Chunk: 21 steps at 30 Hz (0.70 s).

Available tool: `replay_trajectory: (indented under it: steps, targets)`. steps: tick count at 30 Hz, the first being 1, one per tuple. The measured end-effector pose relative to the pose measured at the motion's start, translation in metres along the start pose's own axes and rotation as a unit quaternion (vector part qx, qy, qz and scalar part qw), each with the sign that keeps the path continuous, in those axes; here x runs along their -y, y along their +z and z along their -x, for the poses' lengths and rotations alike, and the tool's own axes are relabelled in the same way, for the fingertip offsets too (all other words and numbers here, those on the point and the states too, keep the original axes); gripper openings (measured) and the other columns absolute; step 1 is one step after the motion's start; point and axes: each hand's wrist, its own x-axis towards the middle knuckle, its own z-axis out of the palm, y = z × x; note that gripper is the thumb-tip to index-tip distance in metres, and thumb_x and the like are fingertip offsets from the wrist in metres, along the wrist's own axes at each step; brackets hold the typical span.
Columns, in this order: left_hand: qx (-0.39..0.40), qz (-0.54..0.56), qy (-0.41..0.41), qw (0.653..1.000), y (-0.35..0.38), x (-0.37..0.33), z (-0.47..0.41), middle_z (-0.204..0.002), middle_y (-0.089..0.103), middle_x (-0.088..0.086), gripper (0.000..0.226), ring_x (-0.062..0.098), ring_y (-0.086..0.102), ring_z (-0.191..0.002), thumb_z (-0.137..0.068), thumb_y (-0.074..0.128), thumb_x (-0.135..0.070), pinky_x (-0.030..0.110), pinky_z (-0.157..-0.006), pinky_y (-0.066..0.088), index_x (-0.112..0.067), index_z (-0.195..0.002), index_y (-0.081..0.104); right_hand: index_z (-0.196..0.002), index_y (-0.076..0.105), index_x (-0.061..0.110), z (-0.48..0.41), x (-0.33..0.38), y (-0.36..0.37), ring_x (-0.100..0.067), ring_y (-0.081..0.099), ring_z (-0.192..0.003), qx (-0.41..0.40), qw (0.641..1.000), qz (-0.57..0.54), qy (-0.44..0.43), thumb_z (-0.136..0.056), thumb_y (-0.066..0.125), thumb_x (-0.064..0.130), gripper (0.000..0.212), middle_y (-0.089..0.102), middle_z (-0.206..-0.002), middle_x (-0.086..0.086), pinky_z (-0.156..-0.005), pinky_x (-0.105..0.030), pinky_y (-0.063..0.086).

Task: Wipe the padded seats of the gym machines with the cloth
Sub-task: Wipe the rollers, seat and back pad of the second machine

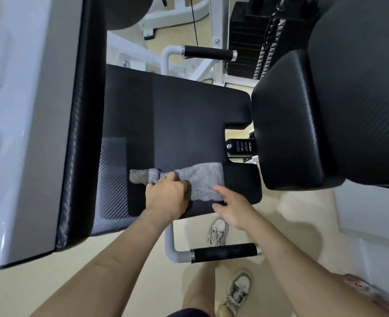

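Observation:
A grey cloth (pixel 200 179) lies stretched along the near edge of the black padded seat (pixel 177 115). My left hand (pixel 166 195) has its fingers curled over the cloth's middle and grips it against the pad. Beside the cloth's right end is my right hand (pixel 232 208), with straight fingers touching the cloth's lower right corner and the pad. The seat has a notch on its right side. An upright black back pad (pixel 81 133) stands along the seat's left edge.
A second black pad (pixel 303 124) sits to the right of the seat, with an adjuster (pixel 240 147) in the gap. Black-gripped handles stick out at the far side (pixel 208 53) and near side (pixel 225 252). A weight stack (pixel 250 42) stands behind. My shoes are on the beige floor.

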Motion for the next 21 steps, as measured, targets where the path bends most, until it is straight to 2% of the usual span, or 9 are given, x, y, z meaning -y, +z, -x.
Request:
replay_trajectory:
  steps: [2, 5, 7, 9, 11, 13, 15, 18, 21]
  targets:
    - [0.002, 0.053, -0.014, 0.998, -0.013, -0.001, -0.005, -0.116, 0.054, -0.001, 0.031, 0.025, 0.057, -0.106, -0.084, 0.051, -0.048, 0.035, -0.076, 0.043, -0.032, -0.109, 0.063, -0.126, 0.053, 0.034, -0.006, 0.008, 0.000, -0.022, 0.056, -0.111, -0.006, 0.993, 0.110, 0.032, -0.088, 0.048, 0.041, 0.039, 0.059, -0.127, 0.005, -0.089, -0.035, 0.045]
    - [-0.117, 0.011, -0.039, 0.992, -0.014, 0.008, -0.014, -0.113, 0.053, 0.004, 0.032, 0.028, 0.048, -0.108, -0.084, 0.056, -0.039, 0.040, -0.079, 0.042, -0.025, -0.113, 0.059, -0.118, 0.054, 0.030, -0.020, 0.025, -0.008, -0.027, 0.046, -0.115, -0.098, 0.959, 0.263, 0.024, -0.091, 0.043, 0.038, 0.030, 0.055, -0.125, 0.000, -0.090, -0.043, 0.041]
    - [-0.139, -0.007, -0.057, 0.989, -0.005, 0.015, -0.020, -0.110, 0.053, 0.005, 0.027, 0.029, 0.046, -0.105, -0.082, 0.060, -0.034, 0.043, -0.087, 0.037, -0.022, -0.106, 0.062, -0.132, 0.044, 0.030, -0.033, 0.035, -0.010, -0.025, 0.034, -0.126, -0.143, 0.952, 0.266, -0.058, -0.091, 0.047, 0.025, 0.041, 0.042, -0.138, 0.002, -0.095, -0.045, 0.038]
    - [-0.171, 0.021, -0.003, 0.985, 0.002, 0.016, -0.023, -0.094, 0.057, 0.005, 0.014, 0.029, 0.053, -0.091, -0.076, 0.063, -0.025, 0.042, -0.088, 0.035, -0.019, -0.088, 0.065, -0.142, 0.036, 0.028, -0.045, 0.046, -0.007, -0.021, 0.025, -0.137, -0.095, 0.961, 0.207, -0.157, -0.089, 0.051, 0.014, 0.057, 0.032, -0.149, 0.005, -0.105, -0.045, 0.033]
    - [-0.198, 0.065, 0.083, 0.974, 0.001, 0.011, -0.020, -0.080, 0.057, 0.003, 0.009, 0.028, 0.055, -0.077, -0.072, 0.064, -0.016, 0.036, -0.074, 0.036, -0.016, -0.080, 0.063, -0.135, 0.045, 0.024, -0.050, 0.052, -0.003, -0.021, 0.036, -0.133, -0.023, 0.969, 0.137, -0.205, -0.086, 0.055, 0.008, 0.053, 0.047, -0.139, 0.002, -0.105, -0.042, 0.037]
    - [-0.203, 0.107, 0.115, 0.966, -0.005, 0.006, -0.010, -0.076, 0.056, 0.001, 0.014, 0.026, 0.055, -0.073, -0.072, 0.070, -0.015, 0.031, -0.061, 0.033, -0.017, -0.079, 0.057, -0.110, 0.056, 0.024, -0.043, 0.055, -0.011, -0.022, 0.056, -0.106, -0.032, 0.968, 0.127, -0.212, -0.084, 0.058, 0.013, 0.029, 0.062, -0.105, 0.003, -0.084, -0.036, 0.045]
    - [-0.200, 0.149, 0.101, 0.963, -0.014, 0.007, -0.003, -0.074, 0.056, -0.004, 0.020, 0.022, 0.054, -0.070, -0.077, 0.071, -0.022, 0.029, -0.056, 0.033, -0.020, -0.083, 0.051, -0.094, 0.059, 0.028, -0.034, 0.054, -0.029, -0.018, 0.056, -0.086, -0.065, 0.957, 0.174, -0.224, -0.082, 0.062, 0.024, 0.013, 0.057, -0.085, 0.009, -0.070, -0.033, 0.044]
    - [-0.109, 0.151, 0.071, 0.980, -0.033, 0.009, 0.000, -0.076, 0.058, -0.005, 0.027, 0.023, 0.056, -0.071, -0.082, 0.066, -0.043, 0.031, -0.058, 0.038, -0.026, -0.090, 0.047, -0.095, 0.061, 0.032, -0.021, 0.058, -0.062, -0.015, 0.054, -0.083, -0.082, 0.933, 0.269, -0.223, -0.081, 0.065, 0.043, 0.018, 0.050, -0.084, 0.010, -0.069, -0.032, 0.043]
    - [-0.066, 0.056, 0.048, 0.995, -0.053, 0.008, -0.004, -0.090, 0.068, -0.001, 0.024, 0.026, 0.063, -0.088, -0.083, 0.062, -0.050, 0.030, -0.063, 0.037, -0.031, -0.098, 0.061, -0.112, 0.059, 0.036, -0.012, 0.068, -0.088, -0.018, 0.058, -0.093, -0.099, 0.913, 0.332, -0.214, -0.079, 0.064, 0.054, 0.038, 0.051, -0.092, 0.011, -0.071, -0.031, 0.043]
